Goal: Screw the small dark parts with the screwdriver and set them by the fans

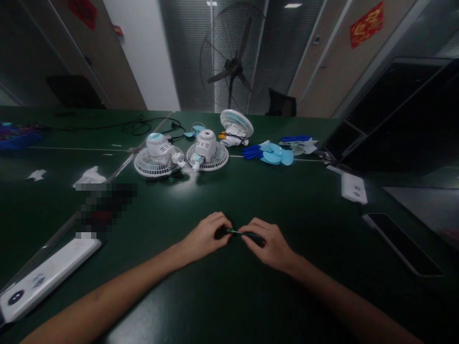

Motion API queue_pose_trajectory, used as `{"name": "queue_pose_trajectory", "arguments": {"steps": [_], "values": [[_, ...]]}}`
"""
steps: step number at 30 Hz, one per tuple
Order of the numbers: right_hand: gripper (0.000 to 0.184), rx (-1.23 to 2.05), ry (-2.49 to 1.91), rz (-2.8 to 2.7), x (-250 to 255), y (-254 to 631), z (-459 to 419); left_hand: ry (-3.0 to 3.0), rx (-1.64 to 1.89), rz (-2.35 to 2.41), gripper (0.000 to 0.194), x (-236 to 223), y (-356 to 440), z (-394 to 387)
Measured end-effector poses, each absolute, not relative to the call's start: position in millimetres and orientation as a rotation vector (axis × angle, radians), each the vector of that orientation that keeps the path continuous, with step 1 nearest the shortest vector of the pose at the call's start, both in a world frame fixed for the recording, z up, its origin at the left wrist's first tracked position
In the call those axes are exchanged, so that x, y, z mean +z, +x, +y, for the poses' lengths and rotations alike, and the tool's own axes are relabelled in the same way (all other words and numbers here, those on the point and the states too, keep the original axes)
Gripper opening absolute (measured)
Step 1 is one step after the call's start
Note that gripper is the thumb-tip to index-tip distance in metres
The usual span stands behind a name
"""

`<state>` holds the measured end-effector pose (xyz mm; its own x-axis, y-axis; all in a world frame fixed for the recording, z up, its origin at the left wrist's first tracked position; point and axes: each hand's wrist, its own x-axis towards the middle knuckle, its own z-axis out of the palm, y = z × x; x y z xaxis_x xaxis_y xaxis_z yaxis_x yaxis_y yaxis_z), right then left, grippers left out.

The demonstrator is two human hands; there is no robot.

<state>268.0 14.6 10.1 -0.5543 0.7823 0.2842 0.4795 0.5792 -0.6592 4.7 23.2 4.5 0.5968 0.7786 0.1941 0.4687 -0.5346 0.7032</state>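
Note:
My left hand (pixel 207 235) and my right hand (pixel 268 242) rest close together on the dark green table (pixel 229 296), fingers curled. Between them they pinch a thin dark tool (pixel 239 233), probably a small screwdriver, with a greenish shaft; my right hand covers its black handle end and my left hand closes on its other end. Farther back lie three small white clip fans: one face down at the left (pixel 157 155), one in the middle (pixel 207 152), one tilted behind (pixel 235 126).
Blue fan blades and blue gloves (pixel 272 153) lie right of the fans. A white power strip (pixel 43 277) sits at the near left, a white device (pixel 354 188) and dark tablet (pixel 401 243) at the right. Black cables (pixel 139 125) and a large floor fan (pixel 231 62) stand behind.

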Motion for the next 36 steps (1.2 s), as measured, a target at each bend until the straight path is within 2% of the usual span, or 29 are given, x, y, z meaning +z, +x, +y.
{"name": "queue_pose_trajectory", "arguments": {"steps": [17,29,36], "values": [[0.017,0.722,-1.058,-2.214,8.8,272.7,10.3,2.222,0.665,1.017,0.012,4.9,5.8,25.1],[0.024,0.693,-1.025,-2.322,6.6,266.2,12.3,2.315,0.633,0.997,0.016,4.6,7.1,22.6],[0.03,0.523,-0.896,-2.459,0.8,265.8,9.7,2.342,0.628,0.986,0.016,3.4,6.6,22.4]]}}
